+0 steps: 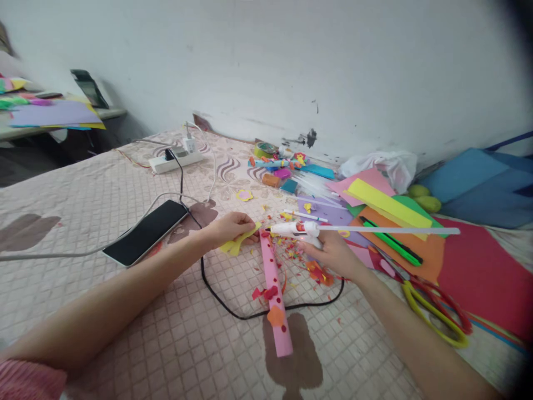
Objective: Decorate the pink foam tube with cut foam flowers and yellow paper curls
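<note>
On a quilted bed, the left hand [229, 226] pinches a yellow paper cutout [238, 242] at the top of a pink paper tube [275, 297]. The right hand [333, 253] grips a glue gun [297, 229], nozzle near the cutout, apparently not yet glued; an orange flower [275, 315] is already attached.

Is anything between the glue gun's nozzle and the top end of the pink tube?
Nothing visible: the white glue gun in the right hand points at the pink paper tube; the left hand holds yellow paper beside it.

Scuffed white wall [291, 61] behind a quilted beige bedspread [83, 183]; side table [25, 130] at far left
</note>
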### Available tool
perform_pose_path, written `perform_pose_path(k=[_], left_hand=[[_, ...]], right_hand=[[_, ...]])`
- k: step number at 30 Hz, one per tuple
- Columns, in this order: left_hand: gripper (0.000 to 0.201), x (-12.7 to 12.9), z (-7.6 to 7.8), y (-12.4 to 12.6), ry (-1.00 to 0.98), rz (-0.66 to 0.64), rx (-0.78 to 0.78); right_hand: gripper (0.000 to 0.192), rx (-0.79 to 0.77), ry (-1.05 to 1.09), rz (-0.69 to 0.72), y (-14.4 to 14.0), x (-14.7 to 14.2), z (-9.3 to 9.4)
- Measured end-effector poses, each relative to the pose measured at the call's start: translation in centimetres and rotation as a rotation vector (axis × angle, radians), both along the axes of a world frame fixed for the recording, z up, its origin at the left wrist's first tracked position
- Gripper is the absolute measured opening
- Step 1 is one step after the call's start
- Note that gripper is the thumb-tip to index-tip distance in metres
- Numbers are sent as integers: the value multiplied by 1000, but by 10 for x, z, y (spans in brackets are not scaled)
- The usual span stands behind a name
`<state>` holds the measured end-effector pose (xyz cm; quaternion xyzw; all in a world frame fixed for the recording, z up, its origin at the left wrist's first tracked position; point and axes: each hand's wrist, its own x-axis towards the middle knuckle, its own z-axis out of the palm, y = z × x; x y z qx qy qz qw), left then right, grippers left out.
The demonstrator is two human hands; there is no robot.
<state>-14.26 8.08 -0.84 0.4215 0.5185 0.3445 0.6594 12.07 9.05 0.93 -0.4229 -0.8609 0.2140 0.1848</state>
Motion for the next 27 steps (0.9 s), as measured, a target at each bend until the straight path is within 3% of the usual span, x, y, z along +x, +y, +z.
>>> perform_pose_path(k=[4,12,18,27], left_hand=[[11,0,-2,0,-3,-2,-5],[9,-1,-3,2,1,0,-16],[10,-2,-5,1,-29,5,-15],[12,-1,-4,5,-96,80,-55]], right_hand=[[32,22,26,-67,0,5,-3],[38,184,130,-400,30,4,-23],[37,174,112,-403,53,-1,-35],[37,151,129,-374,42,9,-34]])
